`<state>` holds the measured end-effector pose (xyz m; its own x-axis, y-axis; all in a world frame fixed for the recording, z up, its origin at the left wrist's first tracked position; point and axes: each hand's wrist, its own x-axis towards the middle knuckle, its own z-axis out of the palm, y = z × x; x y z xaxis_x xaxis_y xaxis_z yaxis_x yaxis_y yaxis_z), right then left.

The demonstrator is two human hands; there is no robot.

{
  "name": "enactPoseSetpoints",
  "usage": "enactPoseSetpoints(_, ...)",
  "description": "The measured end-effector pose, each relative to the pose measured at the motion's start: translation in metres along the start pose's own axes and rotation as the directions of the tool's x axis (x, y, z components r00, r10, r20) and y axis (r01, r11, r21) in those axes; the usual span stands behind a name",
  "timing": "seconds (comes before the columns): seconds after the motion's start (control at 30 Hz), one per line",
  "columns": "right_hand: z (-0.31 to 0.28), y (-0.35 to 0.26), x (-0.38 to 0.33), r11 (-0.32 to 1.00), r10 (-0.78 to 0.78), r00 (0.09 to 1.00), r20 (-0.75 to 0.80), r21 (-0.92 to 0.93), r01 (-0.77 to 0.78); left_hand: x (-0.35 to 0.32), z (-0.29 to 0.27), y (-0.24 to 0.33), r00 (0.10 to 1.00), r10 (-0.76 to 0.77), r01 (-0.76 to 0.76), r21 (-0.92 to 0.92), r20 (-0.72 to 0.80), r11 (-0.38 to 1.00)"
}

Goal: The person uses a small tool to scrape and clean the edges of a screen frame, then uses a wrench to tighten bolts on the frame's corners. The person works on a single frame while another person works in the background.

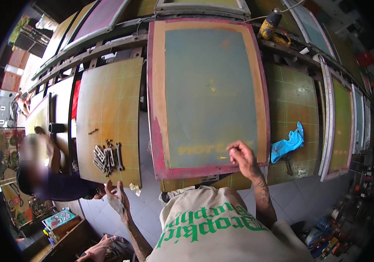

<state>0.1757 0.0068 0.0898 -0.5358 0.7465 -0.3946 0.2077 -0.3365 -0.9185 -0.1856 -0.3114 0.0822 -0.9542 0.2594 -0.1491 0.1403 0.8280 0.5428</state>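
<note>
A large screen-printing frame (260, 102) lies in front of me, its mesh grey-green, bordered with brown tape and pink-stained edges. Over its near right corner hovers my right hand (244, 160), fingers curled in toward the thumb; whether they hold anything small is hidden. My left hand (118, 201) is open and empty, fingers apart, just off the near edge of the left printing board (110, 91). On that board, beyond the hand, lie a wrench (119, 156), a pile of metal clamps or brackets (102, 159) and a small bolt (93, 131).
A blue glove (288, 143) rests on the right board (298, 83). Behind it, on the metal rail, is a yellow-black power drill (270, 27). Another person (49, 174) works close at my left, their arm near my left hand. More frames (326, 118) lean at right.
</note>
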Motion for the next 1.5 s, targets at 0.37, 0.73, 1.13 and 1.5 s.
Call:
enactPoseSetpoints(0.37,-0.162,0.078,0.096,0.962,-0.273,0.535,-0.800,-0.211,0.176,0.058,0.121,0.198,0.826,0.384,-0.248,-0.346,0.413,0.905)
enactPoseSetpoints(0.73,-0.110,0.085,0.064,0.983,-0.178,0.514,-0.839,-0.127,0.132,0.081,0.170,0.173,0.868,0.411,-0.263,-0.446,0.277,0.855)
enactPoseSetpoints(1.13,-0.024,-0.042,0.169,0.592,-0.692,0.695,-0.198,-0.706,0.388,0.078,0.181,0.171,0.877,0.448,-0.393,-0.277,0.173,0.877)
enactPoseSetpoints(1.5,-0.028,-0.067,0.231,0.338,-0.668,0.721,0.184,-0.788,0.514,0.069,0.169,0.184,0.920,0.325,-0.254,-0.301,0.219,0.919)
